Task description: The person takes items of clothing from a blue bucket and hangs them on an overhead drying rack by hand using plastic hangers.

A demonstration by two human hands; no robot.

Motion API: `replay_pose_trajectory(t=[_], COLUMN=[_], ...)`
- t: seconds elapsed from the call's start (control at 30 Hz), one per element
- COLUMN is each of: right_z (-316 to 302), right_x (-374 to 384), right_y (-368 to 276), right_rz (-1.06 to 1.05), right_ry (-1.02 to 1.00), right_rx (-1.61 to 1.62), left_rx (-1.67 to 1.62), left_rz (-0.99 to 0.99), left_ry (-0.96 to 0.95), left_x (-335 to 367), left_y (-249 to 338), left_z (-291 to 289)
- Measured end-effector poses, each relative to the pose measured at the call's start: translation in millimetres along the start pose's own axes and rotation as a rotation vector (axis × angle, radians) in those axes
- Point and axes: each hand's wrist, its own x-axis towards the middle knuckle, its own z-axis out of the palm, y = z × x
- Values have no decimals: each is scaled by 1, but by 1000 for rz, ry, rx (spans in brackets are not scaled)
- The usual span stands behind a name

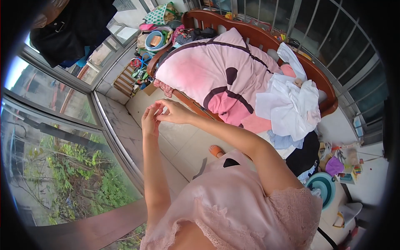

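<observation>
My left hand (149, 119) and my right hand (176, 112) meet in front of me above the tiled floor, their fingertips touching. The fingers of both are drawn together in a pinch. Whatever may lie between them is hidden or too small to make out. Beyond my right hand stands a reddish-brown wooden bench (330, 101) piled with bedding. The pink quilt (189, 62) with dark trim is the closest large thing to my hands. A heap of white clothes (287, 104) rests on the bench's right part.
Windows with a metal frame (118, 143) run along my left. Dark garments (68, 31) hang at upper left. A blue basin (155, 40) sits among bags by the bench's far end. At right, a teal tub (323, 189) stands on the floor near a purple cloth (334, 166).
</observation>
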Motion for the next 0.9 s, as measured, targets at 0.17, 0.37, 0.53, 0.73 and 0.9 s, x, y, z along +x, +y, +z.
replay_pose_trajectory(t=[0.17, 0.37, 0.53, 0.73, 0.9], right_z=[-44, -87, -116, -148, -177], right_x=[-189, -353, -468, -648, -839], right_y=[14, -8, -11, 12, 32], right_rz=[342, 595, 672, 941, 1413], right_ry=[224, 495, 641, 772, 787], right_rx=[-34, 48, 18, -122, -357], left_rx=[198, 338, 489, 643, 602], left_rz=[-306, -511, -552, -635, -769], left_ry=[-325, -682, -899, -956, -1044], left_x=[-86, -182, -242, -317, -415], left_y=[-116, -183, -213, -297, -370], left_z=[72, 154, 217, 295, 377])
